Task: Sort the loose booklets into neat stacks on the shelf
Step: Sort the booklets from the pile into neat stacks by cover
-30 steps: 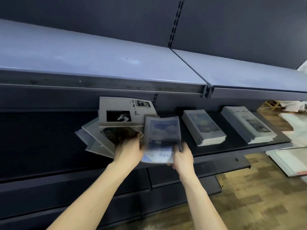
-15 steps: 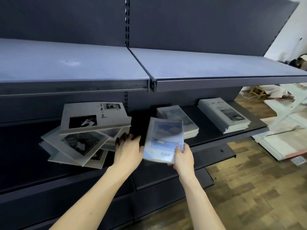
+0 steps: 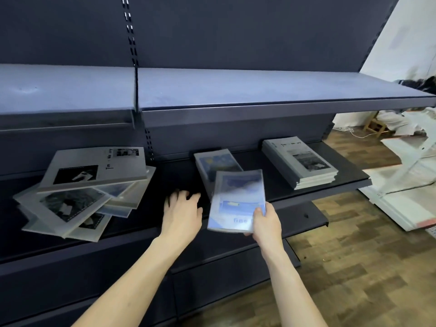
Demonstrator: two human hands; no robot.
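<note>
Two neat stacks (image 3: 218,166) (image 3: 300,161), one loose heap (image 3: 82,192) (left hand (image 3: 181,215) spread, empty), right hand (image 3: 265,224) pinching one blue booklet (image 3: 237,201).

on the middle shelf (image 3: 330,185): loose booklets heaped (image 3: 82,192) far left, one propped on top; a neat stack of booklets (image 3: 212,164) at centre, toward the back; another stack (image 3: 299,161) right of it, well apart. left hand (image 3: 182,213) between heap and centre stack, over the shelf. right hand (image 3: 265,223) gripped a held booklet (image 3: 238,199) by its near corner, in front of the centre stack. upper shelf (image 3: 236,90) above all.
</note>
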